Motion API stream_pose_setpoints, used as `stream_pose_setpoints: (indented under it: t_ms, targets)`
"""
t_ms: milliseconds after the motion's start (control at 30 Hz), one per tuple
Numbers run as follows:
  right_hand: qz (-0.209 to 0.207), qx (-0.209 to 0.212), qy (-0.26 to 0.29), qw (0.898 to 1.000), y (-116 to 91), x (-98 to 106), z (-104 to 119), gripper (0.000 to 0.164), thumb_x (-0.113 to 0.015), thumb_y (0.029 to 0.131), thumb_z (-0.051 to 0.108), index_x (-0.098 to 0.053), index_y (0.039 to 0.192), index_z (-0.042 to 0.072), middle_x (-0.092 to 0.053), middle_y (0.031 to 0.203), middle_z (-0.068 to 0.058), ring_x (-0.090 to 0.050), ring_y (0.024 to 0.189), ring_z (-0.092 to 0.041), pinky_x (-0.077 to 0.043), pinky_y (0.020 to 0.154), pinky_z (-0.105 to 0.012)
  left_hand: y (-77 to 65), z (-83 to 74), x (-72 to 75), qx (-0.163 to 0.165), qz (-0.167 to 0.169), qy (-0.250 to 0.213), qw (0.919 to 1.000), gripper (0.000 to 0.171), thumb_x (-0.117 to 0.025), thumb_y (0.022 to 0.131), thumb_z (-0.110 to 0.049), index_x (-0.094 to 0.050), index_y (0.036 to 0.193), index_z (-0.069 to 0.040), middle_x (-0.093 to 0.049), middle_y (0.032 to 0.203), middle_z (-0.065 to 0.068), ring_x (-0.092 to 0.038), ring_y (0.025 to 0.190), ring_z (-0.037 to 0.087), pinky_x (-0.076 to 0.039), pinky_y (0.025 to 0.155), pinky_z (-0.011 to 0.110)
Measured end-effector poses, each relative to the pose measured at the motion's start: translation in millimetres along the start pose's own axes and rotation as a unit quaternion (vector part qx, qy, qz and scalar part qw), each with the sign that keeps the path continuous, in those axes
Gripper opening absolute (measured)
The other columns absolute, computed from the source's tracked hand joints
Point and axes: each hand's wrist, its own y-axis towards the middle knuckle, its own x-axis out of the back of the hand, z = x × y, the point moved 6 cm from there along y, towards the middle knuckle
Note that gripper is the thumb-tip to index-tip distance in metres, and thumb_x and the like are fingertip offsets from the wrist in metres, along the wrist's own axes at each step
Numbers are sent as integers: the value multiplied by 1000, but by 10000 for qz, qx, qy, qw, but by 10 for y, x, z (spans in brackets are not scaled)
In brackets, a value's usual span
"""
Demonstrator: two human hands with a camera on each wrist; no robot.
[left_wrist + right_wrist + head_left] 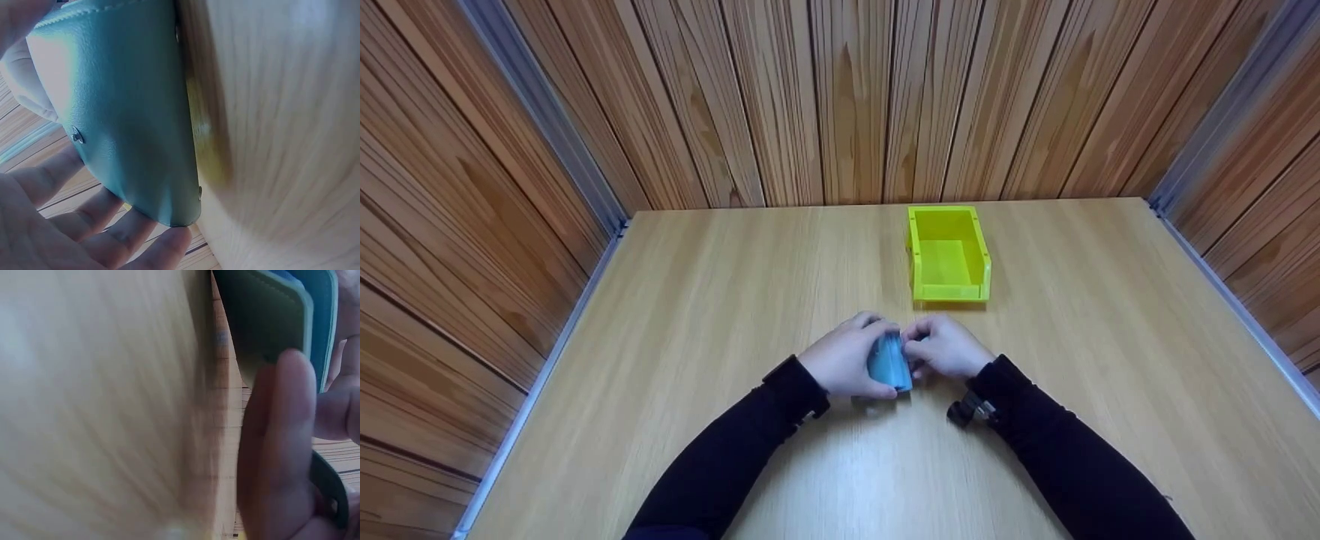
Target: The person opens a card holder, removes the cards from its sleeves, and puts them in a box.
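Note:
A teal leather case [888, 364] with stitched edges stands on its edge on the table. My left hand [846, 361] grips it from the left, thumb at the near end and fingers round the far side. Small metal rivets show on the case [124, 112] in the left wrist view. My right hand [949, 348] is at its right side with bent fingers, pinching at the open edge. In the right wrist view, a dark teal strap [326, 479] with a metal stud lies against the right fingers. Something blue shows between the case's two walls; what it is cannot be told.
A yellow open-front bin [951, 292] stands beyond the hands, near the back of the wooden table [697, 300]. Wood-plank walls [855, 97] rise at the back and both sides. A small black device [962, 412] sits at the right wrist.

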Motion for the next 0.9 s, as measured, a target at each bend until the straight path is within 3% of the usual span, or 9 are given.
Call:
stream_pose_setpoints:
  t_ms: [300, 567, 767, 900]
  targets:
    - [-99, 246, -1027, 9944, -18, 45, 49, 5, -66, 84, 8, -71, 85, 6, -63, 73, 0, -55, 66, -15, -45, 57, -25, 15, 30, 1, 41, 101, -124, 9999, 94, -84, 69, -53, -43, 147, -19, -41, 146, 3, -52, 119, 15, -49, 100, 32]
    - [-267, 515, -2008, 9779, -54, 127, 78, 12, -66, 88, 16, -69, 78, 10, -59, 69, 3, -50, 60, -13, -38, 53, -25, -14, 81, 149, 106, 13, -413, 9991, 94, -87, 69, -47, -42, 146, -17, -43, 144, 4, -53, 125, 22, -46, 105, 36]
    - [-432, 93, -2166, 9753, -48, 205, 22, 12, -65, 88, 19, -67, 79, 11, -60, 72, 1, -52, 62, -16, -41, 55, -27, -56, 220, 280, 343, 132, -700, 9969, 88, -84, 72, -47, -42, 143, -15, -48, 142, 8, -52, 128, 31, -46, 105, 42]
    - [-411, -41, -2202, 9746, -42, 222, 10, 14, -65, 90, 19, -66, 78, 10, -58, 70, 0, -52, 61, -16, -41, 53, -28, -68, 373, 358, 655, 157, -1349, 9886, 75, -79, 79, -49, -49, 136, -11, -54, 136, 8, -59, 119, 30, -52, 94, 40]
